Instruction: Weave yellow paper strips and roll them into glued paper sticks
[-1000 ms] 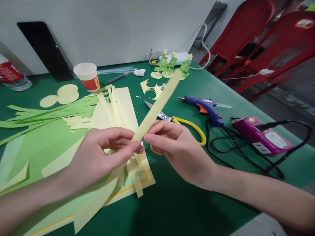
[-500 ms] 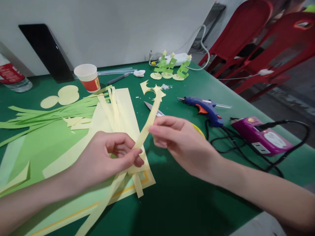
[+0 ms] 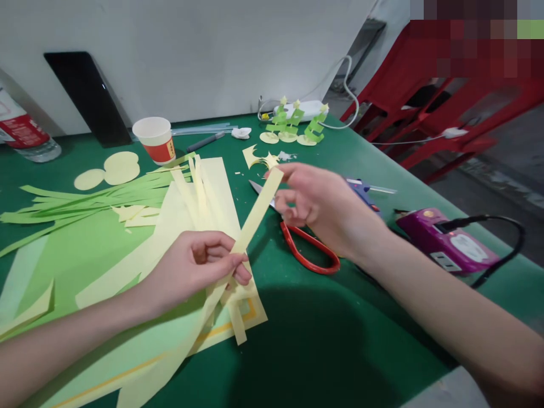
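Observation:
My left hand [image 3: 208, 262] pinches a long pale yellow paper strip [image 3: 257, 212] between thumb and fingers. The strip's lower part curls down to the near edge of the view. At its top end is my right hand [image 3: 312, 198], one finger behind the paper, the thumb and other fingers loosely curled and apart. Whether that finger touches the strip is unclear. Partly behind the right hand lie red-handled scissors [image 3: 312, 258]. More yellow strips [image 3: 198, 192] rest on yellow sheets [image 3: 223, 175] beyond my left hand.
Green strips [image 3: 97, 195], a paper cup [image 3: 155, 141] and yellow paper discs [image 3: 121, 168] lie left. Small green paper plants on discs [image 3: 288, 127] stand at the back. A glue gun [image 3: 363, 192], mostly hidden, and a purple power box [image 3: 446, 241] are right. A phone [image 3: 87, 99] leans on the wall.
My right hand has let go of the strip's middle and moved up to its top end. The scissors' red handle has come into view. My left hand keeps its pinch.

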{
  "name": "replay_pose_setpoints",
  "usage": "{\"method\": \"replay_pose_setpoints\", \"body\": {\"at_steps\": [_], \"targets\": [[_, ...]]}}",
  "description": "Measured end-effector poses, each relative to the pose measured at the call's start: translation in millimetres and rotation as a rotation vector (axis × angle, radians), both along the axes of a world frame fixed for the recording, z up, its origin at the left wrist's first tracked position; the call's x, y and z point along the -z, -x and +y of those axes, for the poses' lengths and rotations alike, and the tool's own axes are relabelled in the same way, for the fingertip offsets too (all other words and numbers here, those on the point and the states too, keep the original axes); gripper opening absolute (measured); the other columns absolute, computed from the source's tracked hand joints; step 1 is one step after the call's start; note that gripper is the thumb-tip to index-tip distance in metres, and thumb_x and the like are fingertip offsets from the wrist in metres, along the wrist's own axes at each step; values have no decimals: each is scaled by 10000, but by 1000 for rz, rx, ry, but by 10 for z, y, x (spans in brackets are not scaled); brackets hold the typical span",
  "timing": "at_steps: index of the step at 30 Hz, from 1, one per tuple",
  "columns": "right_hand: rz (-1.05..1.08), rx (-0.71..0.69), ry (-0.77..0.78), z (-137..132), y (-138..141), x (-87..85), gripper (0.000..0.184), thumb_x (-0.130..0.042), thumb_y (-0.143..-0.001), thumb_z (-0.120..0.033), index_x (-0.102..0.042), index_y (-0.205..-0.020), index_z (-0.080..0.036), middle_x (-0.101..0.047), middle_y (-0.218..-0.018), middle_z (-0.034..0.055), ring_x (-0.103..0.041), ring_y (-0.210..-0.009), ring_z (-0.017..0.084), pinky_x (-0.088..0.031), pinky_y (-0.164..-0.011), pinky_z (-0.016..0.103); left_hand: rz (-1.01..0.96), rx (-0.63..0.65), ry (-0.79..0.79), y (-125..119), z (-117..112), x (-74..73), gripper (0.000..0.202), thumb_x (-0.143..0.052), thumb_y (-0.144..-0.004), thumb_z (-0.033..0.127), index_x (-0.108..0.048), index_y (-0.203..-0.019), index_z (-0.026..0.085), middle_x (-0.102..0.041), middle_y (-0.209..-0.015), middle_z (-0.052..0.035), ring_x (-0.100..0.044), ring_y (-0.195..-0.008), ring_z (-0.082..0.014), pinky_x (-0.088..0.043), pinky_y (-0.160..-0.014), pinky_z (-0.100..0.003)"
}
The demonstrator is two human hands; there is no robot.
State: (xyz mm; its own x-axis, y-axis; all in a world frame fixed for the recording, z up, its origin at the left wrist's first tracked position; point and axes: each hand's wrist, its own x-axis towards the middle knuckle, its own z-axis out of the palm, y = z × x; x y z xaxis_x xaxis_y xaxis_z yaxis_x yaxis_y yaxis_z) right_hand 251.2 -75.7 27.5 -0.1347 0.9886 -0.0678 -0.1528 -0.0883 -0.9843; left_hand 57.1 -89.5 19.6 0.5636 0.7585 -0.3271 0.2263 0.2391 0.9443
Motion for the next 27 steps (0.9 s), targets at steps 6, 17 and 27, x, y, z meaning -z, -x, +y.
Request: {"method": "replay_pose_setpoints", "body": {"at_steps": [6,17,27], "targets": [[-260,-110,-57,-186,219,166,133,-687,-667,-248,-597,-663,-151,-599,-673,7,-525,-602,98,-379,-505,223,1,-2,-20,15,16,15,124,-589,-800,232,-644,-876,149,-729,-793,-32,-685,-756,-145,-552,-717,-224],[-207,58,-10,-205,197,100,147,-685,-641,-202,-561,-602,-134,-495,-506,-42,-368,-427,32,-258,-393,200,25,-89,103,9,10,-10,137,-621,-782,235,-685,-701,144,-734,-700,-17,-677,-624,-97,-535,-587,-139],[-96,-5,59,-139,145,75,140,-681,-633,-173,-558,-576,-140,-400,-458,-56,-300,-404,25,-198,-379,201,20,-85,110,5,36,-83,120,-615,-786,199,-691,-708,147,-734,-689,-7,-682,-622,-94,-542,-574,-126]]}}
